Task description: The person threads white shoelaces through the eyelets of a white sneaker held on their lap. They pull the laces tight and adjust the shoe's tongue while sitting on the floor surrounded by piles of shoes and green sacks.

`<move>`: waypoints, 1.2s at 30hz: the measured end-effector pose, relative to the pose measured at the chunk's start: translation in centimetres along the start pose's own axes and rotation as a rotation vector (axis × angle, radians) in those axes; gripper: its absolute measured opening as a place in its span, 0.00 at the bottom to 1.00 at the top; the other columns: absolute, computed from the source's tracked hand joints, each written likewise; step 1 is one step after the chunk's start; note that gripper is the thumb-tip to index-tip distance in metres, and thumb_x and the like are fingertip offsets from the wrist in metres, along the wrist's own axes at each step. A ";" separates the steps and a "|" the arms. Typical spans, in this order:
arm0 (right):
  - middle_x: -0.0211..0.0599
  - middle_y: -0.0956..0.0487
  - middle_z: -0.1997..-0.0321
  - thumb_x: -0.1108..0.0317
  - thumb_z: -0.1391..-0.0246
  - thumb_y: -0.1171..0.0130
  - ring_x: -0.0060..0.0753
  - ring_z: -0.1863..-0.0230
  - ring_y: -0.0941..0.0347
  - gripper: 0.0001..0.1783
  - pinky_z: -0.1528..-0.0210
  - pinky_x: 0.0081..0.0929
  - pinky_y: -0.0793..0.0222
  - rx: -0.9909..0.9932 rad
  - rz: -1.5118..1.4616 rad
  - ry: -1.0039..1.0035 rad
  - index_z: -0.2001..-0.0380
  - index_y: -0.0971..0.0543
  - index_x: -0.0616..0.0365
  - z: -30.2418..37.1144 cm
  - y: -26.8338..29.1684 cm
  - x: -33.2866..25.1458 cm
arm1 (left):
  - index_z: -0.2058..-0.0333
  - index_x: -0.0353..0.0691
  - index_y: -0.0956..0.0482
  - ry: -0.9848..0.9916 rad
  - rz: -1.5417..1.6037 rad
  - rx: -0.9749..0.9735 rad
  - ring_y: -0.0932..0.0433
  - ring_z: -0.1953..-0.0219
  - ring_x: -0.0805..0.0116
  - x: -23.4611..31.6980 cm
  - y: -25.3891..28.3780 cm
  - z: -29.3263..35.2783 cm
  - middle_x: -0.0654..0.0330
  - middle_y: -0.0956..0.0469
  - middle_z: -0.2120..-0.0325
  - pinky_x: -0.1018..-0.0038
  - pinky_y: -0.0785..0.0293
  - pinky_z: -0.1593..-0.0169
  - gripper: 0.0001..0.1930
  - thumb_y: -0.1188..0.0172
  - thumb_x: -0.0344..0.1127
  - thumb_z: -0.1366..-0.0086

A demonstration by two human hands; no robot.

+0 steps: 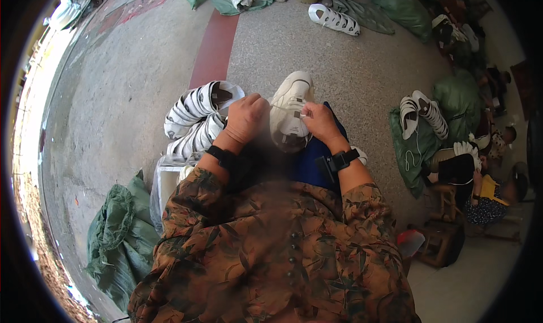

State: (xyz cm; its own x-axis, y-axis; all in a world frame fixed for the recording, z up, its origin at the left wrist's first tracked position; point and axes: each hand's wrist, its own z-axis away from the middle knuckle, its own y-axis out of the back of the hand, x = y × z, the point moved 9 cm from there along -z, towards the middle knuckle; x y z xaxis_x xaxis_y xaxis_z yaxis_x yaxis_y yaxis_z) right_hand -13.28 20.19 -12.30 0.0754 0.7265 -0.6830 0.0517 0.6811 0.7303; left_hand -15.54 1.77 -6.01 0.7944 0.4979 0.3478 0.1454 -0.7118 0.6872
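Observation:
A cream-white sneaker [293,99] rests in front of my body, over my dark blue-clad lap, its toe pointing away from me. My left hand [248,118] is closed in a fist just left of it. A pale shoelace [278,106] runs from that fist toward the lacing area. At the shoe's right side, my right hand [320,121] is pinched at the lacing, its thumb and fingertips on a lace. The exact grip of those fingertips is small and partly hidden. Both wrists carry black bands.
Stacked white shoes [195,119] stand left of my hands, above a plastic-lined box [164,179]. A green sack [124,232] lies at lower left. To the right, more white shoes [421,115] lie on green sacking. Another person [489,201] sits at far right, near a wooden stool [438,241].

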 end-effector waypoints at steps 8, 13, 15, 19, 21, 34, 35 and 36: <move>0.44 0.26 0.78 0.76 0.58 0.45 0.41 0.74 0.27 0.03 0.69 0.32 0.33 0.008 0.056 0.029 0.75 0.28 0.59 -0.6 -0.7 0.3 | 0.79 0.41 0.31 0.046 -0.116 0.108 0.27 0.79 0.58 -0.9 2.0 -1.6 0.58 0.31 0.81 0.67 0.31 0.76 0.07 0.40 0.27 0.51; 0.47 0.24 0.72 0.77 0.58 0.46 0.52 0.66 0.26 0.10 0.64 0.42 0.32 0.118 0.182 0.028 0.68 0.29 0.56 0.3 -0.5 -0.4 | 0.81 0.41 0.31 0.041 -0.090 0.174 0.29 0.78 0.59 -1.4 2.4 0.6 0.59 0.32 0.82 0.67 0.32 0.74 0.08 0.39 0.29 0.54; 0.47 0.24 0.70 0.76 0.58 0.46 0.53 0.65 0.26 0.12 0.63 0.43 0.32 0.167 0.174 0.049 0.67 0.30 0.56 0.7 -0.1 -0.7 | 0.81 0.41 0.31 -0.014 -0.070 0.165 0.29 0.78 0.59 -1.2 2.7 1.5 0.60 0.32 0.82 0.67 0.32 0.73 0.07 0.39 0.28 0.54; 0.45 0.25 0.72 0.75 0.59 0.45 0.51 0.67 0.28 0.13 0.64 0.41 0.32 0.282 0.166 0.164 0.66 0.30 0.55 1.4 0.7 -1.3 | 0.74 0.40 0.28 -0.054 -0.029 0.011 0.27 0.68 0.57 -1.4 1.8 1.7 0.58 0.28 0.74 0.64 0.31 0.65 0.07 0.40 0.28 0.53; 0.44 0.26 0.73 0.75 0.59 0.44 0.50 0.68 0.29 0.13 0.65 0.40 0.32 0.306 0.157 0.190 0.66 0.30 0.56 1.6 0.8 -1.4 | 0.69 0.39 0.29 0.064 0.035 -0.022 0.27 0.64 0.55 -2.0 1.5 2.0 0.56 0.27 0.68 0.63 0.30 0.61 0.11 0.39 0.29 0.53; 0.47 0.26 0.80 0.67 0.55 0.41 0.52 0.73 0.28 0.11 0.70 0.41 0.33 0.208 0.152 0.028 0.82 0.28 0.62 3.0 2.4 -0.4 | 0.72 0.37 0.27 0.317 0.122 -0.422 0.26 0.63 0.51 1.2 -6.4 -0.2 0.51 0.26 0.68 0.61 0.28 0.60 0.07 0.47 0.34 0.46; 0.47 0.26 0.80 0.67 0.55 0.41 0.51 0.74 0.28 0.10 0.71 0.40 0.34 0.201 0.130 0.025 0.81 0.28 0.62 2.8 2.5 0.0 | 0.72 0.36 0.27 0.378 0.142 -0.427 0.25 0.64 0.51 0.6 -6.6 0.1 0.51 0.26 0.69 0.60 0.28 0.61 0.07 0.47 0.34 0.46; 0.47 0.26 0.80 0.67 0.55 0.41 0.50 0.74 0.28 0.10 0.71 0.39 0.34 0.199 0.111 0.018 0.81 0.27 0.62 2.4 2.5 0.7 | 0.71 0.37 0.28 0.384 0.167 -0.390 0.25 0.65 0.49 0.2 -6.7 0.4 0.50 0.26 0.70 0.60 0.28 0.62 0.08 0.45 0.34 0.47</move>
State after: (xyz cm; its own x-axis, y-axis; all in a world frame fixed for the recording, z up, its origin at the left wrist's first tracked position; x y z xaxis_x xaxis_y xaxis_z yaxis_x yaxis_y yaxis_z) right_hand -10.70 22.20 -10.92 0.0734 0.7986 -0.5974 0.2397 0.5674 0.7878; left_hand -16.15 6.49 -10.80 0.5057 0.5908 0.6287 -0.2501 -0.5970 0.7623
